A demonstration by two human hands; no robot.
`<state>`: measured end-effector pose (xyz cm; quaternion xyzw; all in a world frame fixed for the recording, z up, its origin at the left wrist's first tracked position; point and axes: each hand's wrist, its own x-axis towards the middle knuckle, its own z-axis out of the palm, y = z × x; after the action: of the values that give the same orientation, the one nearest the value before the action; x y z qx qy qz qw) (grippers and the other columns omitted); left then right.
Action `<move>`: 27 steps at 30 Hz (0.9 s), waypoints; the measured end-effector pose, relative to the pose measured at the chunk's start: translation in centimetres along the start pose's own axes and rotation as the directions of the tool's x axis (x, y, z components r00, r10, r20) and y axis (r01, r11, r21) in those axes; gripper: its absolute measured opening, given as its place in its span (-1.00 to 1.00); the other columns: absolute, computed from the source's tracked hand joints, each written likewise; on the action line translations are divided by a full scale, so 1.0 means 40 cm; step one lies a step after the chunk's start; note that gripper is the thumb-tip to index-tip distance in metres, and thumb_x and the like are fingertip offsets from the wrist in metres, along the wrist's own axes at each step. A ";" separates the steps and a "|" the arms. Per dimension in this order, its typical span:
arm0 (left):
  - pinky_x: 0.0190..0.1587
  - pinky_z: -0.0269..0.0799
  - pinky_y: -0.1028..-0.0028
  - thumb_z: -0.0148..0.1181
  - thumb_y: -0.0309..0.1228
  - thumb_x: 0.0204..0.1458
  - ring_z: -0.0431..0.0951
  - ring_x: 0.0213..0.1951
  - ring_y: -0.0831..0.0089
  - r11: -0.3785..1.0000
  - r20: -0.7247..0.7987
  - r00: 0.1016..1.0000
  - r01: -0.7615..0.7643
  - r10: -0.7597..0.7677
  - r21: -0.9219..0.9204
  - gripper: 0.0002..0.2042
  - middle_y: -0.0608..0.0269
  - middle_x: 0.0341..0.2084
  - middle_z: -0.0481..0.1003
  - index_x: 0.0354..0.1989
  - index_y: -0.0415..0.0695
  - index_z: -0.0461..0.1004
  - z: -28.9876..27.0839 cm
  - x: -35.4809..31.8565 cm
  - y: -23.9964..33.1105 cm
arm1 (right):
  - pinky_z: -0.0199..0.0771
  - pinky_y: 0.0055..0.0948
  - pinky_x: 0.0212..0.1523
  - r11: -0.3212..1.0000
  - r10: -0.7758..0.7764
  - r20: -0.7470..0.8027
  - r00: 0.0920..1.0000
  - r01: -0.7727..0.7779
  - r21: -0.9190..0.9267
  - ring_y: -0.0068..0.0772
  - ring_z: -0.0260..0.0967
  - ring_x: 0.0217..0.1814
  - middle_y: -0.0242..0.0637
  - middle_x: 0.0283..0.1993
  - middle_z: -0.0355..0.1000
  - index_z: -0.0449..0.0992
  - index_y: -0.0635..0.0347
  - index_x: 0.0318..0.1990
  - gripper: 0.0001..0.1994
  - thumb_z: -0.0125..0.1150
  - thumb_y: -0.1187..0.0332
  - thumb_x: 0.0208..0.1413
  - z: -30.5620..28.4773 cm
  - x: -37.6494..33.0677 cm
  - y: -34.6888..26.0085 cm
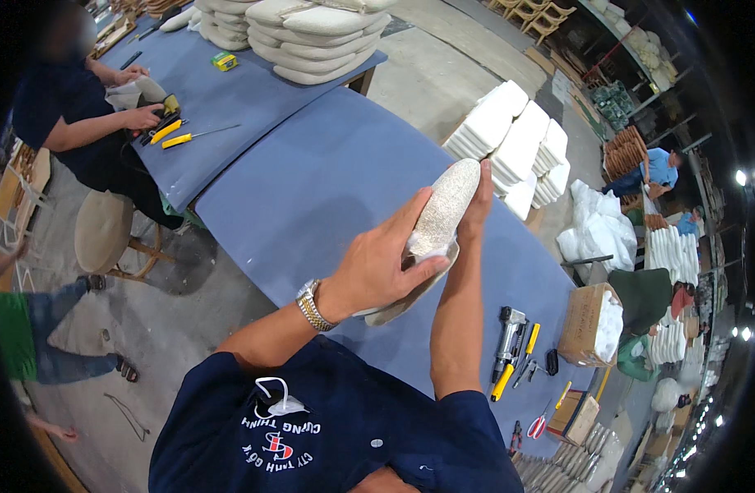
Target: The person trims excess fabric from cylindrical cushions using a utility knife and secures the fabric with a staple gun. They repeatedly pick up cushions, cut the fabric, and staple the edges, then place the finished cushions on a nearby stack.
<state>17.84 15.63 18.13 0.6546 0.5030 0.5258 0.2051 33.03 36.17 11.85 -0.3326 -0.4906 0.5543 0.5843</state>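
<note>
Between my two hands is a beige fabric-covered seat cushion (445, 201), held up on its edge over the blue table (312, 177). My left hand (382, 259) grips its near left side, thumb across the loose fabric at the lower end. That loose cloth hangs in a fold toward my body. My right hand (476, 205) presses along the cushion's right side, its fingers partly hidden behind it. A metal-banded watch (312, 306) is on my left wrist.
To the right lie a staple gun (509, 341), yellow-handled tools (502, 382), red-handled scissors (538, 423) and a cardboard box (589, 324). White foam pads (509, 135) are stacked beyond the table. Another person (73, 123) works at the far-left table, near stacked cushions (312, 41) and a stool (105, 232).
</note>
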 end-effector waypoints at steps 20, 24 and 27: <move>-0.16 0.59 0.20 0.06 -0.20 0.31 0.66 -0.23 0.00 0.984 -0.112 0.993 0.022 -0.042 -0.177 -0.61 -0.05 -0.12 0.63 0.19 -0.13 0.50 0.016 -0.092 -0.094 | 0.43 -0.23 0.12 0.968 0.186 -0.034 0.982 -0.177 0.180 -0.29 0.37 0.10 -0.21 0.06 0.41 0.37 0.17 0.20 -0.53 -0.06 -0.02 0.41 -0.148 -0.024 0.157; -0.22 0.56 0.15 -0.03 -0.15 0.33 0.65 -0.31 -0.01 0.993 0.060 0.993 0.108 -0.105 -0.046 -0.61 -0.04 -0.22 0.64 0.14 -0.09 0.55 -0.060 -0.048 -0.073 | 0.40 -0.22 0.18 0.924 0.377 -0.078 0.923 -0.369 0.106 -0.28 0.34 0.17 -0.20 0.12 0.40 0.38 0.18 0.23 -0.52 -0.07 -0.01 0.42 -0.142 -0.115 0.203; -0.23 0.54 0.09 -0.04 -0.12 0.31 0.66 -0.33 -0.02 0.946 0.177 0.929 0.324 -0.324 0.033 -0.62 -0.05 -0.27 0.65 0.08 -0.04 0.59 -0.069 -0.011 -0.166 | 0.37 -0.21 0.22 0.871 0.491 -0.079 0.868 -0.490 0.027 -0.27 0.32 0.23 -0.19 0.17 0.39 0.39 0.20 0.25 -0.51 -0.07 0.00 0.42 -0.113 -0.157 0.279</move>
<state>12.46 17.25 13.63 0.6078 0.5844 0.4224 0.3325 34.29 32.57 -1.17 -0.4673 -0.3635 0.6716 0.4456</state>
